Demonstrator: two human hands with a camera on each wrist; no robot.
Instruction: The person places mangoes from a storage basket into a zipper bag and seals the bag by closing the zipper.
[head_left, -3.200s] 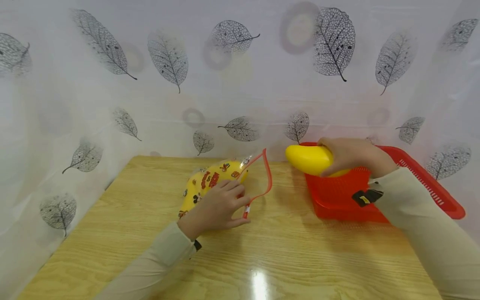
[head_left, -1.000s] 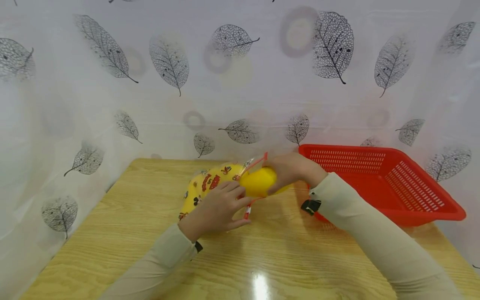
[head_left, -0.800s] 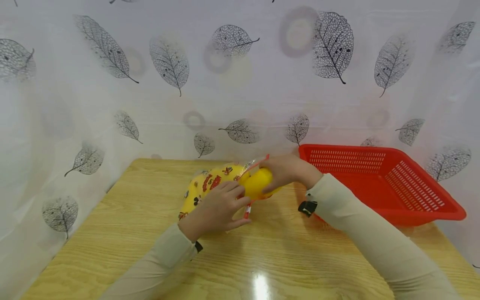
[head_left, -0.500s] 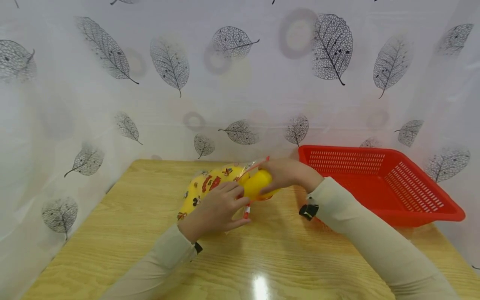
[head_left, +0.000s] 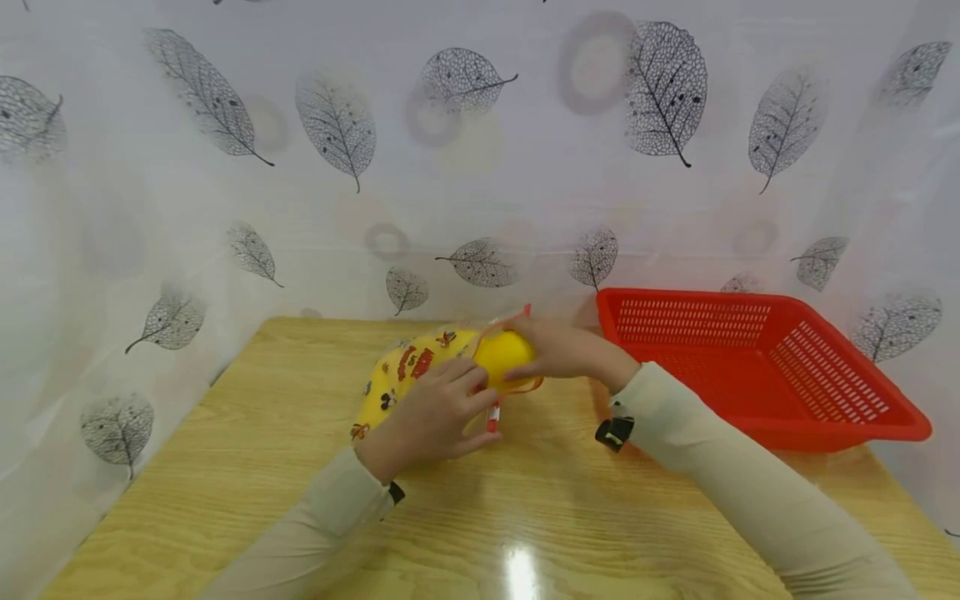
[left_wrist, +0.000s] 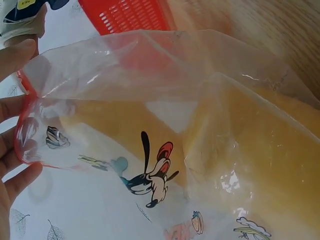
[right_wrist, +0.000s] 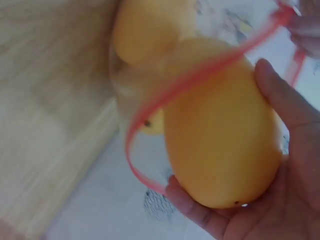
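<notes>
A clear plastic zip bag [head_left: 408, 367] with cartoon prints and a red zip edge lies on the table, bulging with yellow contents. My left hand [head_left: 431, 412] holds its mouth apart by the red edge; in the left wrist view the fingers spread along that edge. My right hand [head_left: 566, 350] grips a smooth yellow mango [head_left: 502, 360] from its right end, its far end inside the mouth. In the right wrist view the red zip strip [right_wrist: 185, 82] loops across the mango, with another yellow fruit [right_wrist: 145, 30] deeper in the bag.
A red plastic basket [head_left: 892, 421] with slotted walls stands on the right of the wooden table [head_left: 247, 467], just beside my right forearm. Behind the table hangs a pale curtain [head_left: 480, 183] printed with leaves.
My right hand has carried the mango left from above the basket to the bag, and the fruit now sits partly within the mouth. The left hand has stayed at the bag's edge.
</notes>
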